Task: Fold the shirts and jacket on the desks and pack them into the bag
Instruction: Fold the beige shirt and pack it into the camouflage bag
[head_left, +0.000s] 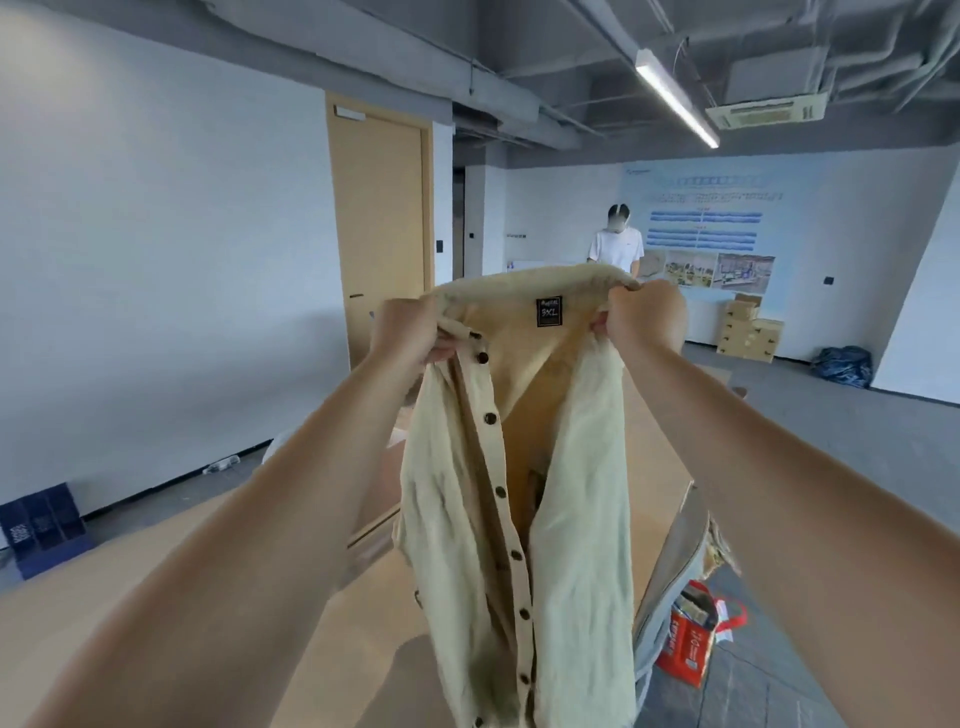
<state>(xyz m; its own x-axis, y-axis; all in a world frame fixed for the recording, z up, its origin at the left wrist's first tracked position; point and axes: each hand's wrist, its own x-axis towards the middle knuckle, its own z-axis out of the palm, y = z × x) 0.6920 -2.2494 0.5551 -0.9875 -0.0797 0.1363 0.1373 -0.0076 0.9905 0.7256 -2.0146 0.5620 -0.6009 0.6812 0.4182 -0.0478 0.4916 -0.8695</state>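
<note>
Between hands (410, 330), shirt (571, 493) vertical, collar (530, 283) up

pose: both raised, outstretched | left grip (410, 332): clenched on shirt (576, 467) | right grip (644, 317): clenched on shirt

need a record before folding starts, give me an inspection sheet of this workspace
surface: tan desk, partly hidden by shirt and arms
job's things: cream button shirt held up, front open; red bag on the floor beside the desk; grey cloth at the desk's right edge, garment unclear
clutter: blue crates left; cardboard boxes and blue sack by far wall
grippers: left hand and right hand grip the shirt's collar
cables: nothing seen
surroundings: wooden door, ceiling light, another person far off
</note>
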